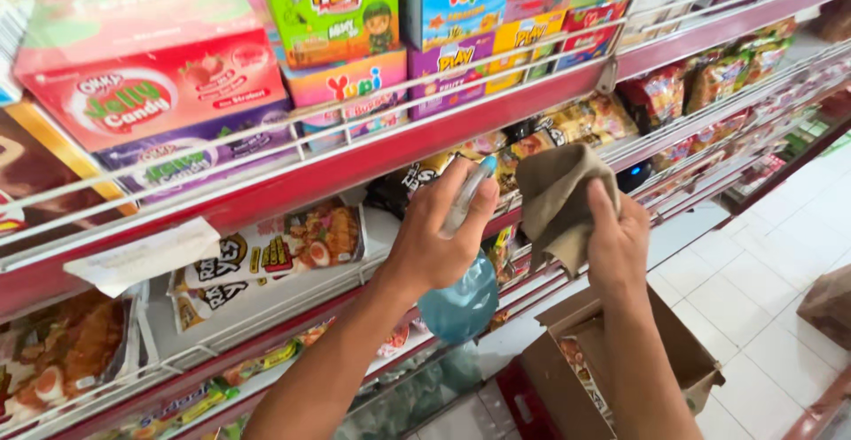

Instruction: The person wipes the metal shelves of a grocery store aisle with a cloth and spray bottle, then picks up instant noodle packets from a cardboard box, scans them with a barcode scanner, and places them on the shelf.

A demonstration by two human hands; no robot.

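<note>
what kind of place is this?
Most likely a small grocery or convenience shop aisle: red wire-fronted shelves stacked with boxed candy and snack packets, and an open cardboard carton on the tiled floor.

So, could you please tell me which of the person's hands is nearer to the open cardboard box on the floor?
Right. The right hand, holding a brown cloth, is almost directly above the cardboard box. The left hand, gripping a blue spray bottle, is farther to the left of it.
</note>
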